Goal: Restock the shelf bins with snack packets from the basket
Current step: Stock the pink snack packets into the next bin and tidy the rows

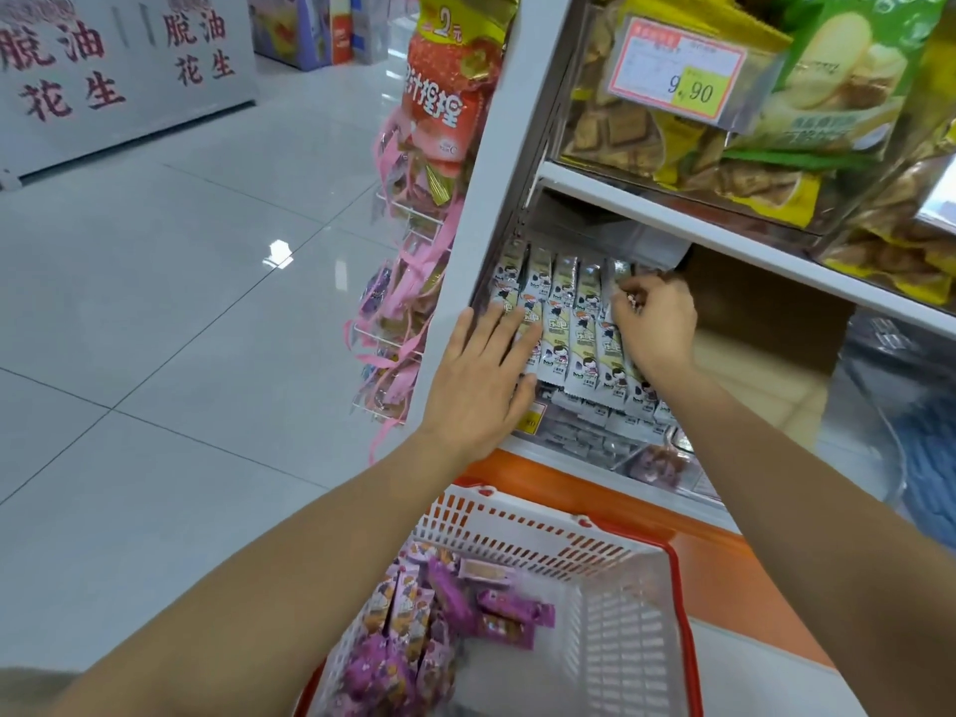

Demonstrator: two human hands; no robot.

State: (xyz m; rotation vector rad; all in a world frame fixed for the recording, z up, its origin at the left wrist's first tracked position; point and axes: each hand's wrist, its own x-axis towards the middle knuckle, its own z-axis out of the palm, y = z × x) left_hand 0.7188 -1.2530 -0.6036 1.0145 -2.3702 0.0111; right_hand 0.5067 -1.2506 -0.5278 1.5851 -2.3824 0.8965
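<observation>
A clear shelf bin (615, 447) on the lower shelf holds rows of silver-and-yellow snack packets (574, 323) lying side by side. My left hand (481, 380) lies flat with straight fingers on the left packets. At the right end of the row, my right hand (654, 323) has curled fingers that pinch a packet. Below stands a white basket (584, 556) with red trim and handle. Purple snack packets (439, 623) are piled in its left half.
The shelf above carries large biscuit bags (765, 163) behind a price tag (677, 75) reading 9.90. Hanging snack strips (414, 282) dangle off the shelf end on the left. A cardboard box (776, 354) sits right of the bin. Glossy tiled floor (181, 302) spreads left.
</observation>
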